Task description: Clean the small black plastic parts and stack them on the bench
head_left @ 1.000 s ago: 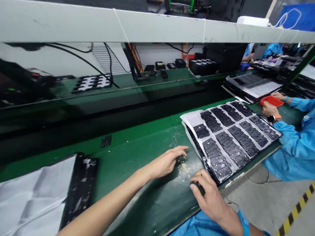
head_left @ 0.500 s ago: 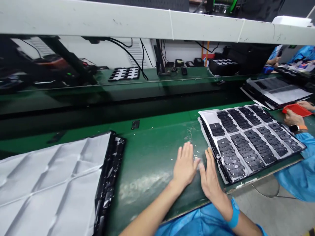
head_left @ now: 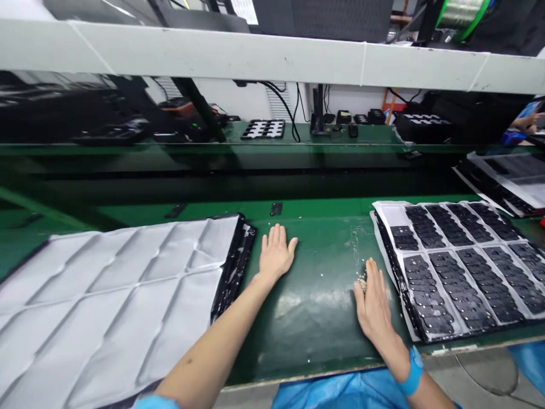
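My left hand [head_left: 276, 251] lies flat on the green worktop [head_left: 317, 324], fingers stretched out and thumb apart, holding nothing. It is close to the right edge of a stack of black trays [head_left: 234, 272] covered by a creased white sheet [head_left: 157, 284]. My right hand [head_left: 375, 304] rests on its side on the worktop with fingers straight and thumb out. Small pale crumbs [head_left: 361, 281] lie at its thumb and fingertips. Just right of that hand sits a tray [head_left: 419, 250] with rows of flat black parts [head_left: 457, 284].
A small black piece [head_left: 276, 208] lies on the worktop's far part. Behind runs a dark recessed channel [head_left: 255, 184], then a green ledge with a tray [head_left: 264, 129] and cables. A pale beam [head_left: 238, 54] crosses above. More sheeted trays [head_left: 511, 176] stand at far right.
My left hand has moved left, away from my right hand, toward the covered stack. The right hand stays by the crumbs, which look more gathered. The view has turned left.
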`<state>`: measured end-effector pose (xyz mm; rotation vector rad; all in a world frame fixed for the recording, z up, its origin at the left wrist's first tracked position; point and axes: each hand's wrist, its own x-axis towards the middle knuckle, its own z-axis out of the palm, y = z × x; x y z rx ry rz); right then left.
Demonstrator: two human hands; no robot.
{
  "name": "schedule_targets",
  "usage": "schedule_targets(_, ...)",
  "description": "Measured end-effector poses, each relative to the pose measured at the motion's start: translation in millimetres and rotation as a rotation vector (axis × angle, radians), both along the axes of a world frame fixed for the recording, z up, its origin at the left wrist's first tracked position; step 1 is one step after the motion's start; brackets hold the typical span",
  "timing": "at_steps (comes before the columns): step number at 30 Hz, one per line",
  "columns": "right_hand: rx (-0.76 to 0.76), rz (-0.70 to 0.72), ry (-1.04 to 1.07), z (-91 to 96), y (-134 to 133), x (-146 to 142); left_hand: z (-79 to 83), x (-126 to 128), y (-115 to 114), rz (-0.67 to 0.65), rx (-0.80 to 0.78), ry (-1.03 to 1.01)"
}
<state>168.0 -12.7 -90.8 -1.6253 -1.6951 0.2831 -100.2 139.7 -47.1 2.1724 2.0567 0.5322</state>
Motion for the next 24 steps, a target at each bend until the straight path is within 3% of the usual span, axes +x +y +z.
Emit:
schedule_targets(2,-0.008,0.03,0.042,2.6,6,-3,-4.4,24,0,-0.054,0.002,0.008)
schedule_targets(5,-0.025,0.028,0.133,8.6,6,0,-8.6,74,-16,-0.23,0.006,0.013)
schedule_targets(7,-0.038,0.002,0.175,12.2,2,6,-6.3,90,-24,-0.319,0.009,0.01)
schedule_targets(9,-0.044,-0.012,0.198,14.6,-2,13,1.0,80,-19,-0.267,0.018,0.005)
schedule_targets(13,-0.057,0.015,0.234,16.8,-3,23,17.1,11,18,0.11,0.016,-0.003)
schedule_targets(16,-0.063,0.019,0.272,17.7,-2,23,14.8,-9,31,0.198,-0.023,0.01)
schedule_targets(19,-0.055,-0.009,0.314,18.9,-1,23,2.7,33,7,0.069,-0.04,0.04)
schedule_targets(22,-0.052,-0.032,0.358,19.8,-3,24,-5.7,95,-44,-0.196,-0.039,0.059)
schedule_targets(24,-0.049,-0.04,0.372,20.1,-6,27,-6.4,118,-80,-0.381,-0.035,0.06)
